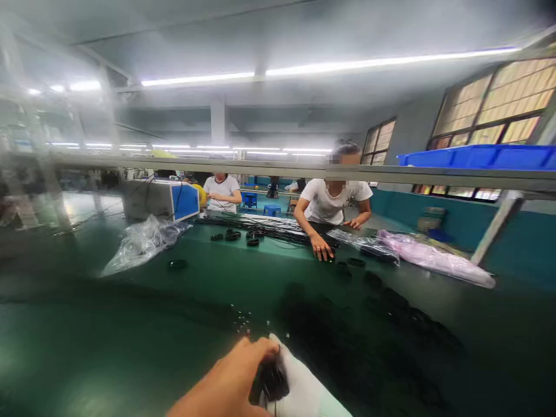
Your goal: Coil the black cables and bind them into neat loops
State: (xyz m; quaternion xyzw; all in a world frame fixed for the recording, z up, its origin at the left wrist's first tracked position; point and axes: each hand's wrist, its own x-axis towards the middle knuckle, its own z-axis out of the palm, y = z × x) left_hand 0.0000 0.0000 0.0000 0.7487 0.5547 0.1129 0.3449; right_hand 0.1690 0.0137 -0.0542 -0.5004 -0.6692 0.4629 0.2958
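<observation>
One left hand (234,370) grips a blurred black bundle (274,379).

A blue tray (478,157) sits on the shelf (269,166) near windows (512,95).

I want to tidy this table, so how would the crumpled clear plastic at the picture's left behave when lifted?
The clear plastic is probably floppy: it lies in loose creases. It looks thin and see-through, so likely light. Its glossy surface may feel slippery.

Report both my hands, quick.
Left hand: closed on a black bundle, blurred.
Right hand: cannot be told; no bare right hand can be made out.
</observation>
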